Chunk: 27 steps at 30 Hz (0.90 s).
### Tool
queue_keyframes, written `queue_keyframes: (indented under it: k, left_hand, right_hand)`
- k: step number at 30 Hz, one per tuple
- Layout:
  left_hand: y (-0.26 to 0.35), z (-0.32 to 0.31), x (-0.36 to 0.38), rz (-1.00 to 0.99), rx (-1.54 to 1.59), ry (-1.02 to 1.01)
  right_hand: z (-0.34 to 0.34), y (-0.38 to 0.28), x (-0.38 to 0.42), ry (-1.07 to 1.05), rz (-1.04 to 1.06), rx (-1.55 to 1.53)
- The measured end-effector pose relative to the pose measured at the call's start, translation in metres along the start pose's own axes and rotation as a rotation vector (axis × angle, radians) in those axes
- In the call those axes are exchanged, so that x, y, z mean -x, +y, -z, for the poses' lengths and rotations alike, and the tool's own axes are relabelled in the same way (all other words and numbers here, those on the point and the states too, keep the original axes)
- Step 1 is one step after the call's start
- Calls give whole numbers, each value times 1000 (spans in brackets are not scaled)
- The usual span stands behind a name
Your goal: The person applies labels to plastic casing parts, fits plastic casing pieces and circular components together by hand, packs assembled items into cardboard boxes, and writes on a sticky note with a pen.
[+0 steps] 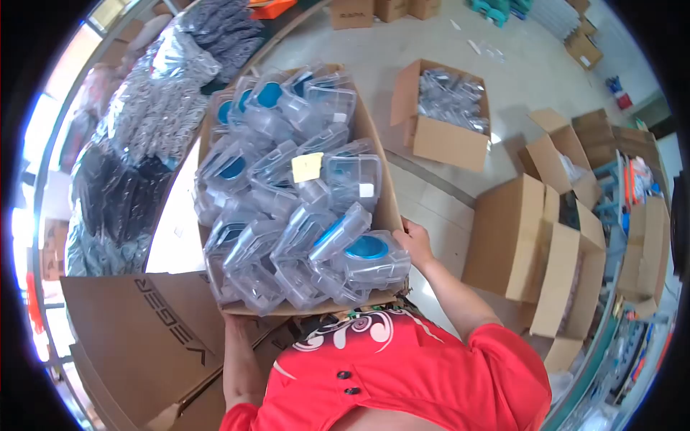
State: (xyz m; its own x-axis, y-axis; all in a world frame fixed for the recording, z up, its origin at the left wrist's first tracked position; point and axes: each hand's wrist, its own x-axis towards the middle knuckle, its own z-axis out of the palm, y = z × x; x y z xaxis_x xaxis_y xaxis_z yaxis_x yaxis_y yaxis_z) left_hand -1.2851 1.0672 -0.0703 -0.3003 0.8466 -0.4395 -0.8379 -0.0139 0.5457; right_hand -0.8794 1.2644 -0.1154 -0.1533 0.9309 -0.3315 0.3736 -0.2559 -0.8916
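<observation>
A large cardboard box (381, 161) stands right in front of my body, filled to the rim with clear plastic containers (273, 194). Several of these show blue round parts, and a yellow paper note (307, 167) lies on top. My right hand (414, 241) is closed on the box's right side near its front corner, with the thumb up along the outer wall. At the near left corner, my left hand (233, 320) reaches under the box's edge; its fingers are hidden behind the cardboard.
Left are plastic-wrapped dark goods (115, 187) and a large flattened carton (158, 337). An open box of clear plastic pieces (451, 144) sits on the floor ahead. More open cartons (507, 233) stand at the right, beside a shelf (611, 194) with tools. Small boxes (352, 13) line the back.
</observation>
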Motion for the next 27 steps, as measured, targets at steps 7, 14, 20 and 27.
queue_keyframes:
  k: [7, 14, 20, 27]
  left_hand:
    - [-3, 11, -64, -82, -60, 50]
    - [28, 23, -122, 74, 173, 217]
    - [60, 56, -151, 18, 5, 247]
    - [62, 30, -177, -57, -38, 280]
  right_hand:
    - [9, -22, -79, -25, 30, -76]
    - [-5, -26, -55, 37, 49, 61]
    - [-49, -54, -41, 46, 39, -66]
    - [-69, -63, -62, 108, -83, 411]
